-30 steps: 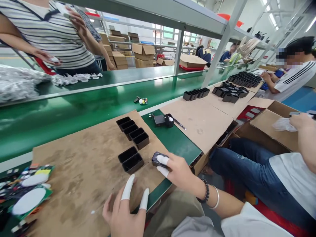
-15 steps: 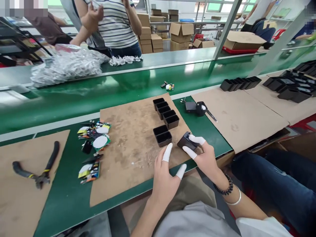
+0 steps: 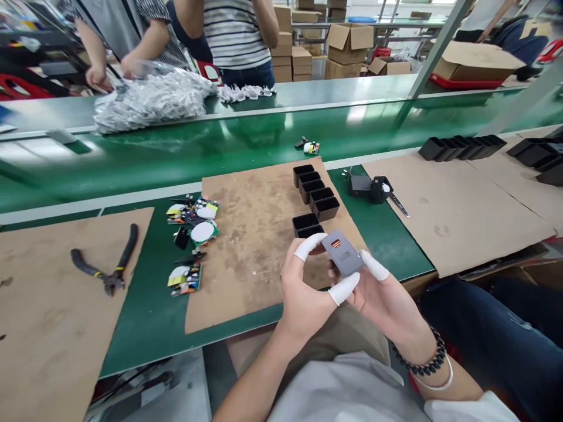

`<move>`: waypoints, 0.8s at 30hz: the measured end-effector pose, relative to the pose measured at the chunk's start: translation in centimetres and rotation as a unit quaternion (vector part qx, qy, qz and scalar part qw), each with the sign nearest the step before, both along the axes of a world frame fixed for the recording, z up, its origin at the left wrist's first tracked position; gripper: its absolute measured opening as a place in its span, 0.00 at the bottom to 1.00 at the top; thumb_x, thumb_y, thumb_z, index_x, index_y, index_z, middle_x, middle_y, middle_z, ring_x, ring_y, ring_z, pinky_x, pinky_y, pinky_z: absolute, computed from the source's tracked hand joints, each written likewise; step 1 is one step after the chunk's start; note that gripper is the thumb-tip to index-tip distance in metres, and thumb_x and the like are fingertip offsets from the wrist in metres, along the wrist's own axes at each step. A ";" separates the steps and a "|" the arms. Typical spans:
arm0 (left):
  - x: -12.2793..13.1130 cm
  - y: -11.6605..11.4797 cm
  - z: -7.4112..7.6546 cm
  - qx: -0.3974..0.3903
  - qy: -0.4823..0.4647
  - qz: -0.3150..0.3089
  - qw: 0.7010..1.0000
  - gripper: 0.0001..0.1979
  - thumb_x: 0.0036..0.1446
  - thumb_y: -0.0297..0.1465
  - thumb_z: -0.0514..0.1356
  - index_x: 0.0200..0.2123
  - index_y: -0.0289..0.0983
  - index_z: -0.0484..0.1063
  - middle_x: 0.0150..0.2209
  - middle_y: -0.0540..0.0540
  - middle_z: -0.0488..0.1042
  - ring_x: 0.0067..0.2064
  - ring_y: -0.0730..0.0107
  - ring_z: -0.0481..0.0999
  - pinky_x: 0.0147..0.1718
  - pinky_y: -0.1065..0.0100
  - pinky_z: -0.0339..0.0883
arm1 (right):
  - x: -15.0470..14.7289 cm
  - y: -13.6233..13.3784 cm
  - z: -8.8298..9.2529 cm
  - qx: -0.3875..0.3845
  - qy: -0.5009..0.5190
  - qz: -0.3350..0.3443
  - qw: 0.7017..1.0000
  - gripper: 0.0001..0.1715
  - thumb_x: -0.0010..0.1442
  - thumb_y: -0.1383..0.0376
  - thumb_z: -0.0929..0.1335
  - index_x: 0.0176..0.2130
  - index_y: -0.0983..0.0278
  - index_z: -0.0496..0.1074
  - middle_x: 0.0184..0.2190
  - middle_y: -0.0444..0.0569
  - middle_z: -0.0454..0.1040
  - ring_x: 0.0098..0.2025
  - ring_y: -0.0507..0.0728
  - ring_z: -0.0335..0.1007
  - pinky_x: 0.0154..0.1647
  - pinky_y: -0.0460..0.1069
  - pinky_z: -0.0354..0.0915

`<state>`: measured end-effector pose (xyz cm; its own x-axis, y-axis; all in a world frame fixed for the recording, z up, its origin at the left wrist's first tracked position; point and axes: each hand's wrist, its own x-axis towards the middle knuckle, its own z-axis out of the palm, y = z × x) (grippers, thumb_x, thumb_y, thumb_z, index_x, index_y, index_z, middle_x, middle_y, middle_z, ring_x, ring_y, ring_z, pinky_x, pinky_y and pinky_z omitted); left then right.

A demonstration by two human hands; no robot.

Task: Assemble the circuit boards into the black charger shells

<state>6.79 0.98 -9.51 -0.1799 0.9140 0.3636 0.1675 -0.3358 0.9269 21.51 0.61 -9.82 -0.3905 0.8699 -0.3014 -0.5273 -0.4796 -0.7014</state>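
Between my two hands I hold a dark plastic housing [image 3: 343,253], its end face with a small rectangular cut-out turned up toward me. My left hand [image 3: 303,293] grips its left side between thumb and index finger, both in white finger cots. On the other side, my right hand [image 3: 382,299] has its capped thumb against the housing's edge; its other fingers are partly hidden beneath. Just beyond my left fingertips stand two black open boxes [image 3: 307,221], partly covered by the hand. Several more black open boxes [image 3: 326,206] form a row behind them on the cardboard sheet [image 3: 241,258].
Circuit boards [image 3: 187,275] with white and yellow parts lie left of the cardboard. Farther left are cutting pliers [image 3: 112,275]. A black device [image 3: 372,187] and tweezers [image 3: 399,204] lie on the right. Across the green belt [image 3: 255,132], people stand by a heap of clear bags [image 3: 153,97].
The housing has been lifted off the cardboard and turned end-up. My left hand has come over and taken hold of it too. The view has shifted left.
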 end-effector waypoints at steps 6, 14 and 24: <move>-0.4 -0.3 -0.1 -0.037 -0.094 -0.047 0.994 0.27 0.45 0.29 0.73 0.51 0.39 0.75 0.46 0.45 0.79 0.49 0.62 0.81 0.49 0.64 0.77 | -0.4 1.6 -1.2 0.036 -0.112 -0.144 0.983 0.21 0.56 0.47 0.78 0.42 0.56 0.78 0.38 0.41 0.83 0.35 0.53 0.78 0.35 0.47 0.75; -1.0 -0.6 0.4 -0.074 -0.205 -0.067 0.974 0.30 0.41 0.27 0.76 0.50 0.40 0.75 0.41 0.49 0.82 0.39 0.70 0.83 0.43 0.70 0.78 | 0.2 4.0 -1.1 -0.033 -0.069 -0.057 0.995 0.23 0.52 0.49 0.81 0.26 0.60 0.72 0.20 0.36 0.70 0.20 0.47 0.63 0.23 0.44 0.68; -1.3 -0.3 -0.9 0.101 0.024 0.071 0.992 0.29 0.48 0.25 0.72 0.55 0.39 0.73 0.44 0.48 0.73 0.44 0.67 0.80 0.44 0.67 0.79 | -1.5 1.0 1.1 0.362 -0.283 -0.244 0.854 0.16 0.57 0.66 0.78 0.46 0.53 0.81 0.35 0.43 0.77 0.34 0.52 0.73 0.34 0.48 0.73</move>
